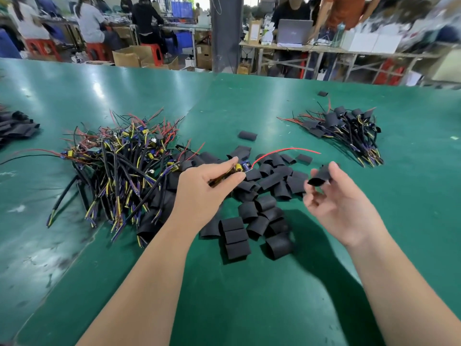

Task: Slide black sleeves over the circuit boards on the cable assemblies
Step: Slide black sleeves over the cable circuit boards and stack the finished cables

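Black flattened sleeve (320, 175) pinched in right hand (336, 203)

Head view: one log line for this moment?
left hand: grips cable assembly | right hand: pinches black sleeve | black sleeve not yet fitted

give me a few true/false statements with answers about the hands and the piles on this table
1. The right hand pinches a black sleeve. True.
2. The left hand holds nothing. False: it grips a cable assembly with a red wire.
3. The held sleeve is already on the assembly. False: they are apart.
4. Loose sleeves lie on the green table. True.
5. The sleeved pile lies on the left. False: it lies on the right; the bare assemblies are on the left.
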{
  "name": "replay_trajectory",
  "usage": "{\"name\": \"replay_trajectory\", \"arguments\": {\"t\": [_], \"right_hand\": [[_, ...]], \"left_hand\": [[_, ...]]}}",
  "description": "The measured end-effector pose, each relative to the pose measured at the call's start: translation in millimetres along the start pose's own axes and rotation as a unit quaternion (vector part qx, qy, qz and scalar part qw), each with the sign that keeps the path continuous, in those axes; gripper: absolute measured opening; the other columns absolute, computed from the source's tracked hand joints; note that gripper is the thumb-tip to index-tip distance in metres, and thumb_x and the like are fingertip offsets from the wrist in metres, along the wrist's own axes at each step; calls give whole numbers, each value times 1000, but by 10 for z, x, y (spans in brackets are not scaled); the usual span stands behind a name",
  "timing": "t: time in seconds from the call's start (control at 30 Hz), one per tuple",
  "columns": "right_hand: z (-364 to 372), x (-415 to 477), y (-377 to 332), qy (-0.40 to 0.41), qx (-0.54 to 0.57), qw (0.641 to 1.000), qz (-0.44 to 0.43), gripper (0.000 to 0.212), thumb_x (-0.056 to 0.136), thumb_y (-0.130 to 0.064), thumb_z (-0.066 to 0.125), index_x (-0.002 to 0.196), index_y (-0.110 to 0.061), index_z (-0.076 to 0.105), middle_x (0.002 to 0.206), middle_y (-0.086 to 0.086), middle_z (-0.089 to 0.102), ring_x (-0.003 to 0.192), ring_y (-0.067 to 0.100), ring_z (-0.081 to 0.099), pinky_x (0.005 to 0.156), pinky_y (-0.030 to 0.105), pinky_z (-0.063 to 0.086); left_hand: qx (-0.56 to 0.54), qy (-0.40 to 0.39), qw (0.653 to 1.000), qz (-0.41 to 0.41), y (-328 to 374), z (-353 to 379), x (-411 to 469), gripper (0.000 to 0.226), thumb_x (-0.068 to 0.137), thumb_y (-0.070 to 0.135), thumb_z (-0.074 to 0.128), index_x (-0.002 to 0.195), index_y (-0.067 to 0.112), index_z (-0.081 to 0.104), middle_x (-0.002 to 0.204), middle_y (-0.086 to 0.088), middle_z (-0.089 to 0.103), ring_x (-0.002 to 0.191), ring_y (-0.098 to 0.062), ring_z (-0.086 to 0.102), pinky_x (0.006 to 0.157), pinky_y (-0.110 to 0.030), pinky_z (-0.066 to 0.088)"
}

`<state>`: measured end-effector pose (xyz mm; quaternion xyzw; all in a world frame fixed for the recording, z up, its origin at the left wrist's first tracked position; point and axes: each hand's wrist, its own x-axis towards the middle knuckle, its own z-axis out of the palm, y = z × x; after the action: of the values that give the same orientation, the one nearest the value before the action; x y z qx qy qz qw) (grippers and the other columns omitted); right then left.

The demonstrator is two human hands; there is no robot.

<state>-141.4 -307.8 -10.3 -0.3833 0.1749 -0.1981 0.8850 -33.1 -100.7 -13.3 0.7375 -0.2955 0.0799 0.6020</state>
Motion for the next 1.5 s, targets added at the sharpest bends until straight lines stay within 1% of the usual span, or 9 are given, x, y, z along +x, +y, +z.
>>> {"name": "replay_trajectory", "arguments": {"t": [0.1, 0.17, 0.3, 0.47, 0.6, 0.97, 1.13, 1.27, 1.5], "right_hand": [[-33, -15, 30, 42, 111, 992, -35, 21, 74, -23, 66, 84, -11, 52, 86, 6, 58, 83, 13, 68, 71, 19, 55], [-39, -37, 14, 82, 172, 980, -51, 18, 77, -18, 67, 86, -6, 56, 85, 9, 65, 73, 10, 68, 74, 21, 57], [-46, -55, -41, 135, 210, 967, -52, 17, 91, -19, 62, 93, -2, 63, 94, 10, 71, 82, 13, 70, 66, 21, 58], [-19, -71, -106, 81, 267, 959, -56, 26, 86, -22, 63, 100, 0, 62, 90, 12, 74, 98, 17, 69, 64, 22, 57], [14, -107, -139, 12, 283, 957, -68, 37, 74, -23, 65, 103, -1, 62, 97, 13, 73, 86, 15, 73, 68, 23, 58], [60, -210, -170, -77, 216, 970, -85, 38, 78, -32, 57, 108, -8, 61, 98, 2, 72, 94, 7, 69, 71, 17, 56], [86, -227, -154, -47, 190, 975, -103, 35, 75, -28, 61, 108, -15, 61, 103, 2, 72, 93, 10, 70, 71, 18, 55], [72, -206, -138, -22, 137, 982, -124, 32, 74, -23, 62, 105, -20, 57, 96, -2, 73, 89, 6, 68, 71, 15, 53], [172, -200, 136, -65, 21, 994, -88, 34, 69, -10, 65, 103, -15, 59, 96, 5, 72, 91, 16, 67, 68, 20, 53]], "left_hand": [[-38, -29, 999, -8, 27, 42, -27, 35, 78, 13, 76, 107, 30, 69, 94, 16, 70, 70, 15, 58, 68, -2, 41], [-62, -43, 997, -17, 42, 62, -39, 35, 78, 8, 75, 106, 28, 69, 95, 19, 70, 66, 17, 55, 66, -1, 40], [-118, -76, 990, -22, 50, 78, -42, 36, 81, 4, 71, 105, 30, 69, 101, 20, 70, 92, 5, 63, 81, -11, 47], [-116, -101, 988, -29, 7, 107, -55, 33, 75, 25, 77, 100, 46, 72, 99, 14, 73, 76, -17, 47, 77, -35, 42], [-103, -106, 988, -37, -42, 139, -56, 32, 75, 29, 72, 101, 48, 71, 101, 0, 73, 79, -21, 39, 77, -39, 36], [-91, -69, 992, -49, -33, 138, -50, 31, 80, 19, 74, 103, 38, 72, 95, 13, 74, 79, -21, 41, 76, -40, 37], [-17, -45, 999, -14, -61, 140, -56, 33, 78, 18, 76, 102, 40, 70, 92, 19, 73, 76, 6, 61, 76, -10, 44], [79, -56, 995, 32, -75, 163, -87, 36, 78, 29, 76, 102, 53, 64, 86, 20, 68, 75, 6, 59, 70, -6, 40], [155, -80, 974, 145, 33, 294, -168, 38, 83, 29, 66, 117, 14, 68, 99, 18, 65, 89, -2, 58, 83, -12, 43]]}}
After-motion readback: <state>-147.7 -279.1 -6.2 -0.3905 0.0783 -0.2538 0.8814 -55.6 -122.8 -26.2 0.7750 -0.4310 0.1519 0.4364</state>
